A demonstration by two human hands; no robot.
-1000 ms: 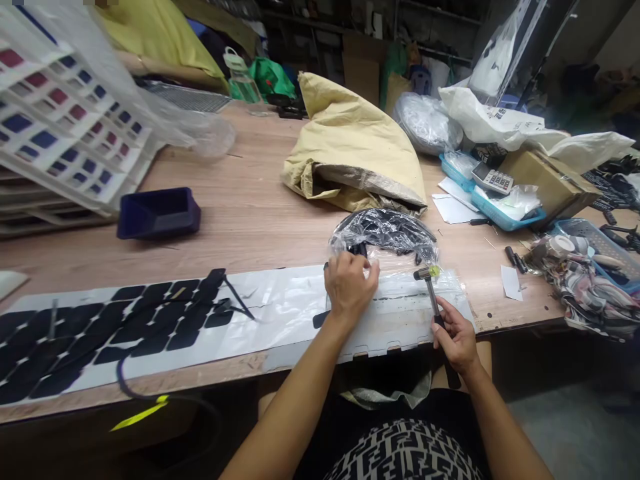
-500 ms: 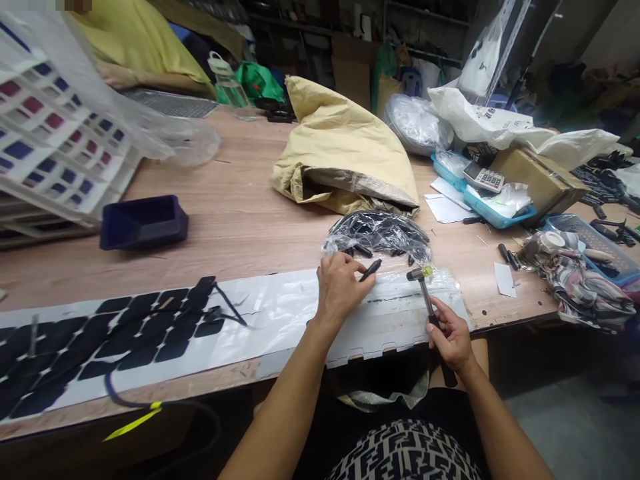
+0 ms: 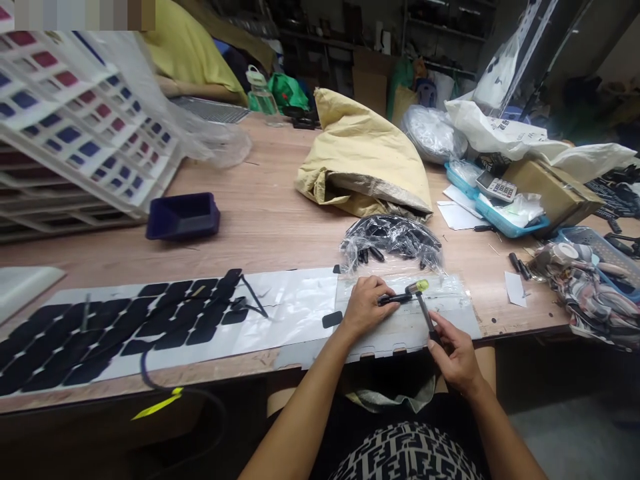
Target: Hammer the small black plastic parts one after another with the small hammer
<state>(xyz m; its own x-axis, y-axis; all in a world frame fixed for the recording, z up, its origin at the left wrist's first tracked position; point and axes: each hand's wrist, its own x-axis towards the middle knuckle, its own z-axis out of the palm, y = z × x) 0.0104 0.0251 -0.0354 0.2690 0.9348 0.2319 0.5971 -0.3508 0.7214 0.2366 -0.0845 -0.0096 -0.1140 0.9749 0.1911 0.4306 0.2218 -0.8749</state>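
My left hand (image 3: 367,307) pinches a small black rod-shaped part (image 3: 395,299) and holds it flat on the white sheet (image 3: 300,307) near the table's front edge. My right hand (image 3: 453,353) grips the dark handle of a small hammer (image 3: 423,303), whose head sits just right of the part's tip. A clear bag of similar black parts (image 3: 393,241) lies just behind both hands. Black foam pieces (image 3: 125,327) cover the left part of the sheet.
A dark blue tray (image 3: 183,215) and stacked white sorting trays (image 3: 75,133) stand at the left. A yellow sack (image 3: 365,160) lies behind the bag. Blue baskets with a calculator (image 3: 493,187), a cardboard box (image 3: 550,187) and cloth scraps (image 3: 590,287) crowd the right side.
My left hand drew a black part from the bag toward me and set it down on the sheet. The hammer head has come in close beside the part.
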